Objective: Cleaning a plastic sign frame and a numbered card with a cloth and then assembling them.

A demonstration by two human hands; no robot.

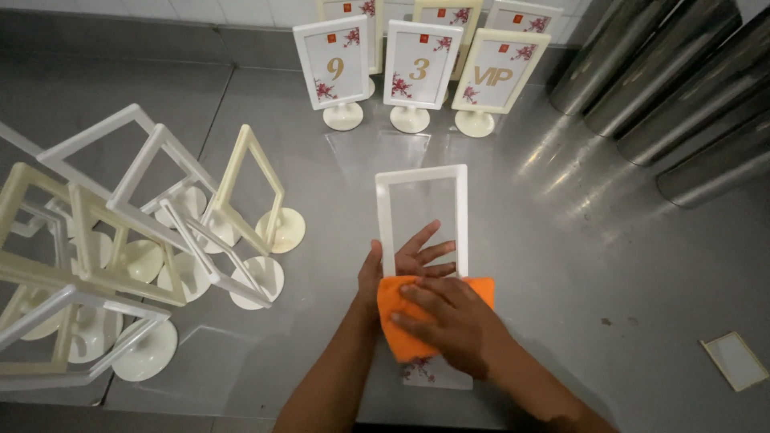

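Centre of frame: white table sign holder [422,178] with a clear panel, held over the steel counter [561,240], its top edge toward the upper part of the frame. Left hand [405,261] sits behind the clear panel, fingers spread wide and flat, seen through it, thumb out past the frame's left rail; it backs the panel rather than gripping it. Right hand [449,321] lies just below, palm down, fingers loosely extended, pressing an orange cloth [401,329] onto the lower part of the holder. Cloth covers the holder's bottom half; a bit of floral-printed white card [433,373] pokes out under the wrist.

Left of frame: cluster of empty white and cream sign holders [144,232] on round bases, tilted every which way, well apart from the hands. Top centre: row of filled sign holders [417,64] with floral cards, standing upright. Upper right: steel cylinders [666,72] lying at an angle. Lower right: small flat cream-edged card [735,361] on the counter.
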